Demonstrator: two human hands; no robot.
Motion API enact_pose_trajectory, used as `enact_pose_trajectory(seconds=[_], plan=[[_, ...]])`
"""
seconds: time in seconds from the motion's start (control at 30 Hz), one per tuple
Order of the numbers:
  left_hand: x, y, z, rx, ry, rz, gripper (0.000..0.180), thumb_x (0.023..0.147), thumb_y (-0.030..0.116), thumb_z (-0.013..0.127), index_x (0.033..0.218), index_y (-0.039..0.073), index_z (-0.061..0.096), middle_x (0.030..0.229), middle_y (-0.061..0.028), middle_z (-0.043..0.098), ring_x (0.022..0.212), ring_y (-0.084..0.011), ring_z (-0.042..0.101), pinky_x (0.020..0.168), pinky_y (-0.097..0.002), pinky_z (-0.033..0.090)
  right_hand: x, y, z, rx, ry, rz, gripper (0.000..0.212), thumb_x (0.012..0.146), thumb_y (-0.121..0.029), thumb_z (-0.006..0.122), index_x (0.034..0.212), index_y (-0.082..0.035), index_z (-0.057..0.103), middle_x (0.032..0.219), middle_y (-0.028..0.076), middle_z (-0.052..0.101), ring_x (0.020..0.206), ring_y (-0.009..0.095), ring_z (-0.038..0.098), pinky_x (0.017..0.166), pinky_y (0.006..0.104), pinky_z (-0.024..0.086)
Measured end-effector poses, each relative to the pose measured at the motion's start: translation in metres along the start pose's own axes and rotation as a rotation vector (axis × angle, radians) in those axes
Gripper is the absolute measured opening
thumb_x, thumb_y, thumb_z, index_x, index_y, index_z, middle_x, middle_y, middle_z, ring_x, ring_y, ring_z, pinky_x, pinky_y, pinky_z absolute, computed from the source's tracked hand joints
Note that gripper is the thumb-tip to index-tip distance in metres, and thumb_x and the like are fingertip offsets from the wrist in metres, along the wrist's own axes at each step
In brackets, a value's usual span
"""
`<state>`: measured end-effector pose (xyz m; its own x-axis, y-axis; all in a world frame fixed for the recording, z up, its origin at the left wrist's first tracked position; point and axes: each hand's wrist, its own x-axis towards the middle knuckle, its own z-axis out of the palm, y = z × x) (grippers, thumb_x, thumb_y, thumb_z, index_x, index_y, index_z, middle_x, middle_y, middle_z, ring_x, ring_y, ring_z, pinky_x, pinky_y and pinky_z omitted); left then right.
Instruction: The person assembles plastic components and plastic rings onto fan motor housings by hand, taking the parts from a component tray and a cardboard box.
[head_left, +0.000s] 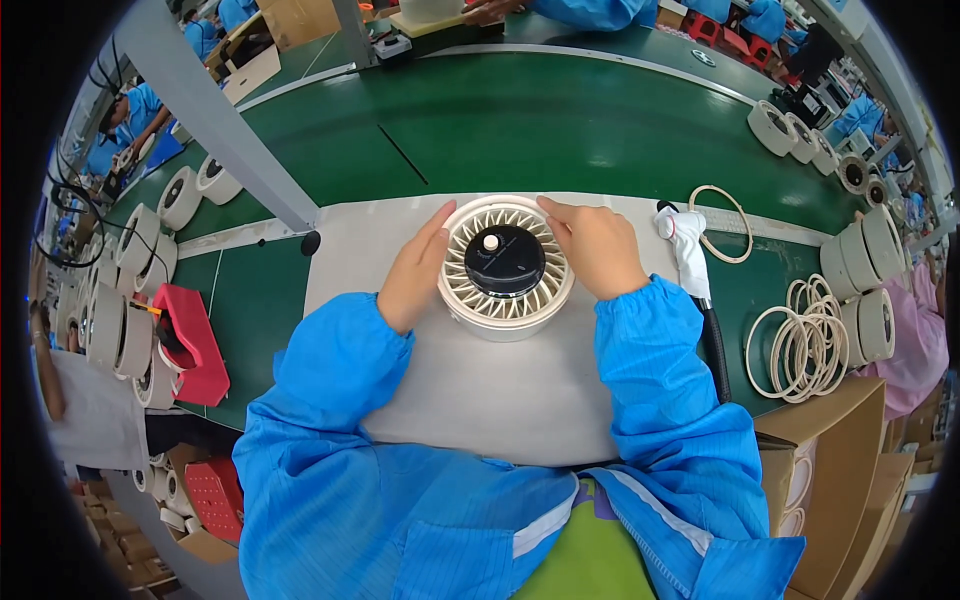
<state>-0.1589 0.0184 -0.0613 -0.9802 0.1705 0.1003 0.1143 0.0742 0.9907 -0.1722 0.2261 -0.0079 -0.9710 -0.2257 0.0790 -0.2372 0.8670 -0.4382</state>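
Head view: A worker's left hand point(418, 270) and right hand point(600, 245) frame a round cream unit point(502, 310) at the middle of a grey mat point(480, 400), holding it between them. The left fingers lie close together, nearly straight, along the left rim; the right fingers curl in at the far right rim. How firmly they press cannot be told.

Uneven pressure from the two sides could tip the unit or slide it across the mat, and a fingertip slipping inward might bend the slender fins. A careless knuckle could catch the white knob point(491, 242) on the black cap point(506, 270). To the right, a white-headed tool point(685, 240) lies near the right sleeve point(650, 350); a wide elbow swing might snag its black hose point(715, 350).
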Motion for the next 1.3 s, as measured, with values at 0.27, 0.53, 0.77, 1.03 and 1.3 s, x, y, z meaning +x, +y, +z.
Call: enact_pose_trajectory(seconds=[0.27,0.53,0.77,1.03,1.3], plan=[[0.014,0.040,0.008,1.158,-0.170,0.156,0.035,0.080,0.003,0.045,0.113,-0.008,0.046,0.096,-0.0263,0.056,0.085,-0.0365,0.055,0.075,-0.0371,0.046,0.013,0.000,0.046,-0.049,0.265,-0.340,0.033,0.085,-0.017,0.048,0.116,-0.004,0.051,0.124,0.016,0.045,0.112,0.028,0.045,0.085,0.0393,0.039],[0.035,0.027,0.012,1.305,-0.253,0.435,0.036,0.081,0.004,0.045,0.115,-0.009,0.042,0.107,-0.0259,0.051,0.097,-0.0376,0.052,0.083,-0.0367,0.044,0.013,-0.006,0.036,-0.131,-0.012,-0.258,0.040,0.088,-0.021,0.042,0.122,-0.001,0.042,0.128,0.019,0.040,0.118,0.029,0.039,0.092,0.0381,0.036],[0.026,0.013,0.013,0.661,-0.136,0.324,0.047,0.090,0.016,0.035,0.129,-0.008,0.024,0.132,-0.0260,0.026,0.124,-0.0351,0.025,0.103,-0.0365,0.022,0.013,0.006,0.035,0.315,0.102,-0.379,0.053,0.091,-0.030,0.037,0.135,-0.004,0.022,0.140,0.016,0.020,0.130,0.029,0.019,0.104,0.0349,0.019],[-0.005,0.015,0.006,0.567,0.037,0.369,0.056,0.092,0.027,0.032,0.135,-0.003,0.011,0.141,-0.0221,0.007,0.131,-0.0368,0.003,0.106,-0.0401,0.007,0.003,0.049,-0.013,0.775,0.320,-0.134,0.053,0.093,-0.034,0.032,0.134,-0.002,0.023,0.138,0.018,0.023,0.130,0.028,0.020,0.104,0.0329,0.016],[-0.077,0.046,0.029,0.806,-0.178,0.333,0.060,0.088,0.026,0.040,0.134,-0.004,0.014,0.140,-0.0239,0.012,0.130,-0.0389,0.009,0.105,-0.0415,0.012,-0.048,0.022,-0.019,0.552,0.147,-0.070,0.044,0.091,-0.021,0.039,0.128,0.001,0.034,0.128,0.019,0.041,0.122,0.028,0.036,0.101,0.0296,0.025]])
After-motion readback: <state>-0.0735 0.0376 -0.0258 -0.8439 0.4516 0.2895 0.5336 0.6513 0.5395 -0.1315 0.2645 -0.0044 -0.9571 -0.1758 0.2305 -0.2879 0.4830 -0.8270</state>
